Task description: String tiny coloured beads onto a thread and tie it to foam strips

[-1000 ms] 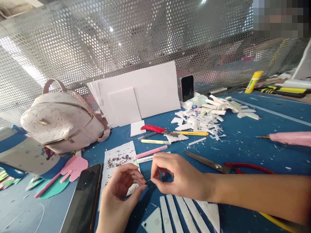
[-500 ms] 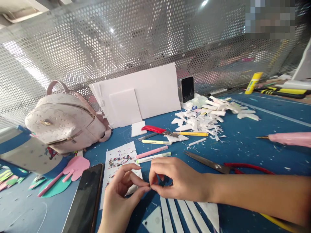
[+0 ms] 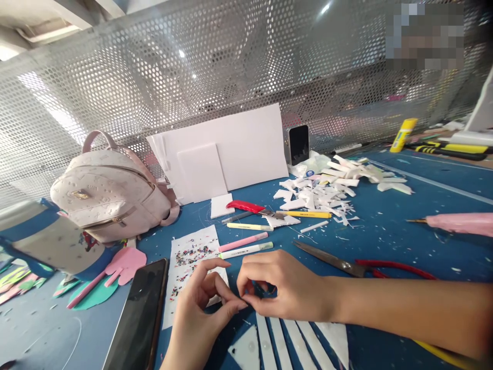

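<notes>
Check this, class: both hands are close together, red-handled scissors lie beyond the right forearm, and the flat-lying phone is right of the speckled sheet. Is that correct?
Not quite: the head view shows the flat-lying phone left of the speckled sheet, not right. The left hand and right hand are close together, with red-handled scissors beyond the right forearm.

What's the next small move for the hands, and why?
I'd probably ease the right hand slightly away from the left hand, both pinches closed. Their pinched fingertips meet or nearly meet, hiding whatever may be between them; a small gap could show it.
</notes>
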Tool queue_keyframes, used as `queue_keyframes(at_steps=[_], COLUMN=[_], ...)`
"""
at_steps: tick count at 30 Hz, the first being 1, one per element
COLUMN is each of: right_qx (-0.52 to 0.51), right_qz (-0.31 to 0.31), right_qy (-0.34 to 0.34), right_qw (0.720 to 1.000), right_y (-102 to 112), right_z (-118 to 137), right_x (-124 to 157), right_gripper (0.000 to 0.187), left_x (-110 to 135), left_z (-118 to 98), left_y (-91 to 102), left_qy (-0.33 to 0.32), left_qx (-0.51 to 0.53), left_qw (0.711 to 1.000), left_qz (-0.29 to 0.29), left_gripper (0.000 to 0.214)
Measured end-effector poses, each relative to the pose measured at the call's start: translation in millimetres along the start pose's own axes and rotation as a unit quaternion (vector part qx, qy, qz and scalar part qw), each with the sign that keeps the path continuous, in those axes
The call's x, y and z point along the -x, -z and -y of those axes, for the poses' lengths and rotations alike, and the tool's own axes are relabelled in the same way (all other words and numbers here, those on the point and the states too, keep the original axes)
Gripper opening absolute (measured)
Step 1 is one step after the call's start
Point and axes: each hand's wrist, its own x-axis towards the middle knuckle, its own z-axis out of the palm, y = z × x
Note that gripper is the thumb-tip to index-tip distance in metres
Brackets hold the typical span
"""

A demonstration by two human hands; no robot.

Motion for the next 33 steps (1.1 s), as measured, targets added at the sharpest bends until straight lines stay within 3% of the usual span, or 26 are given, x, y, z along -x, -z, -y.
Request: queue_keyframes(at_steps=[5,10,18,22,29,33], right_qx=[0.017,0.016,-0.014,-0.035,-0.061,-0.069], right_qz=[-0.007,0.020,0.032,0.049,0.004,-0.025], right_qy=[-0.032,-0.021,0.034,0.041,0.001,-0.061], right_qw=[0.999,0.999,0.999,0.997,0.998,0.995], right_y=[2.6,1.0,-0.2,2.4,7.8,7.3], right_z=[0.9,-1.9,-8.5,-11.5,-11.1,-8.4], right_x=[0.8,2.4,1.9,1.3,-2.0,-3.7], right_gripper=[0.012,0.015,0.018,0.020,0.010,0.006], left_x=[4.2,4.8,8.2,9.3,-0.8,-10.3], left_z=[-5.5,-6.3,-1.4,-2.5,-11.7,-14.6], left_y=[2.6,6.4,7.8,9.5,27.8,38.4], left_qy=[-0.034,-0.105,-0.159,-0.185,-0.228,-0.274], left_qx=[-0.129,-0.202,-0.216,-0.208,-0.274,-0.294], left_qw=[0.990,0.966,0.955,0.955,0.929,0.911], left_qz=[0.054,0.122,0.126,0.098,0.097,0.090], left_gripper=[0.009,0.012,0.015,0.015,0.013,0.013])
